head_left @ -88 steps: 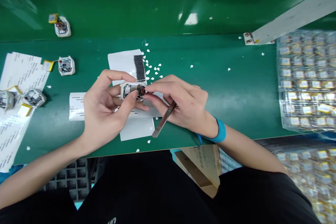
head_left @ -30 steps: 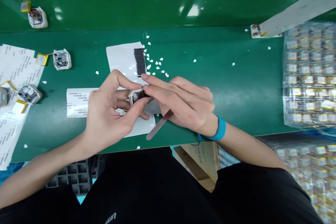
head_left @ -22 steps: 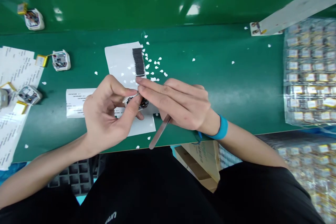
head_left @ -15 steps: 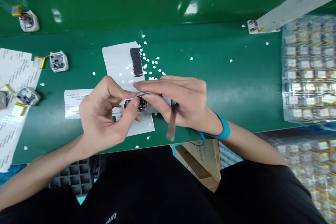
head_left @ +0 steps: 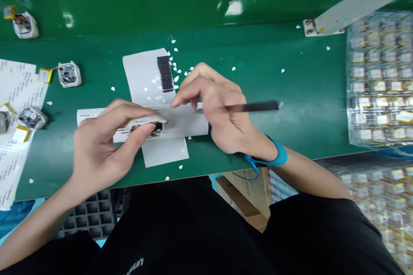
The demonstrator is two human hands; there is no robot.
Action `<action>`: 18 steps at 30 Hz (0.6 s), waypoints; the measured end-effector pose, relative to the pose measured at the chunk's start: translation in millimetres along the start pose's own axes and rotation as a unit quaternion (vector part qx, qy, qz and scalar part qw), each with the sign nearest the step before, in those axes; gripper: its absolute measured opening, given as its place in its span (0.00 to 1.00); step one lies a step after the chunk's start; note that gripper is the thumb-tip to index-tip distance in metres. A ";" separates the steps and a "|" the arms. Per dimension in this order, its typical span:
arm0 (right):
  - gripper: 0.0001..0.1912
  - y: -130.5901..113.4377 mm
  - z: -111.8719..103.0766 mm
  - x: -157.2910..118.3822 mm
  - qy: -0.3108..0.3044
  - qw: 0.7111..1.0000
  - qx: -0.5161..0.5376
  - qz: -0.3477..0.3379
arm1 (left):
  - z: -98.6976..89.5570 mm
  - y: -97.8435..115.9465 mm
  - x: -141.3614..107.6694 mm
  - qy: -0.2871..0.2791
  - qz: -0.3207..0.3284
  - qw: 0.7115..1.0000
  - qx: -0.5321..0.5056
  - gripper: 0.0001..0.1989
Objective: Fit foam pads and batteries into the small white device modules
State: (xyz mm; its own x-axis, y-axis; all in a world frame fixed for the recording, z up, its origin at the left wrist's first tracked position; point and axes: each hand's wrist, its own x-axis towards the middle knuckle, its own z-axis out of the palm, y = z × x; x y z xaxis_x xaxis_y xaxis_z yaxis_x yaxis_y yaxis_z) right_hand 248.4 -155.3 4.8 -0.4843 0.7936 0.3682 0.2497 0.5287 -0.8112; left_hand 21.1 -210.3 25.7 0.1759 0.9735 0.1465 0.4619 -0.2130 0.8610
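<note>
Green tabletop [head_left: 274, 73], near its front edge: left hand [head_left: 103, 150] pinches a small white device [head_left: 146, 126] steady between its fingers, while the right hand [head_left: 219, 111] tucks a slim tool [head_left: 254, 106] against its palm, fingers loosely spread.

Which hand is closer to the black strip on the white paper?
Right hand: it holds a slender tool, and its fingertips are just to the lower right of the black strip. The left hand is farther away, below and left of the strip, holding a white device.

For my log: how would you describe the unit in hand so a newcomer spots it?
On the green workbench, find the person's left hand. Its fingers pinch a small white housing with exposed electronics; the similar units further left lie on the bench, untouched.
</note>
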 end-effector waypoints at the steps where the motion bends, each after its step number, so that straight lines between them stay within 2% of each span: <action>1: 0.31 -0.1 -1.3 1.7 -0.001 1.000 0.002 -0.005 | -5.9 -2.3 -2.7 -0.008 0.004 1.000 0.029 0.06; 3: 0.32 2.2 -2.6 4.8 -0.020 1.000 0.021 0.011 | -13.8 -8.9 -8.3 -0.030 -0.006 0.997 0.069 0.07; 5: 0.28 7.6 -2.3 7.2 -0.049 0.996 0.050 0.057 | -15.0 -16.5 -13.2 -0.048 -0.017 0.995 0.090 0.07; 8: 0.22 17.8 -1.1 9.4 -0.090 0.987 0.073 0.114 | -8.3 -26.2 -18.1 -0.050 -0.004 0.993 0.103 0.09; 12: 0.21 26.0 -0.1 10.5 -0.133 0.972 0.124 0.150 | -1.0 -32.5 -20.6 -0.044 0.030 0.992 0.111 0.09; 15: 0.20 26.2 1.2 10.4 -0.162 0.963 0.145 0.158 | -0.7 -33.7 -21.7 -0.044 0.034 0.991 0.126 0.10; 18: 0.20 25.8 3.5 9.4 -0.183 0.962 0.152 0.138 | -0.9 -34.7 -22.7 -0.040 0.045 0.989 0.135 0.12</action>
State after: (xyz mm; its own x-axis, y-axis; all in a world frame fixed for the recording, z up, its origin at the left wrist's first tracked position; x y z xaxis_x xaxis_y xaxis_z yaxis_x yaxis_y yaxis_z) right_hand 247.3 -135.3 -14.3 -0.7108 0.7031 -0.0190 0.1813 0.1571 -0.9708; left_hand 0.4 -224.9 -7.1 0.2907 0.9419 0.1686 0.6548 -0.3243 0.6827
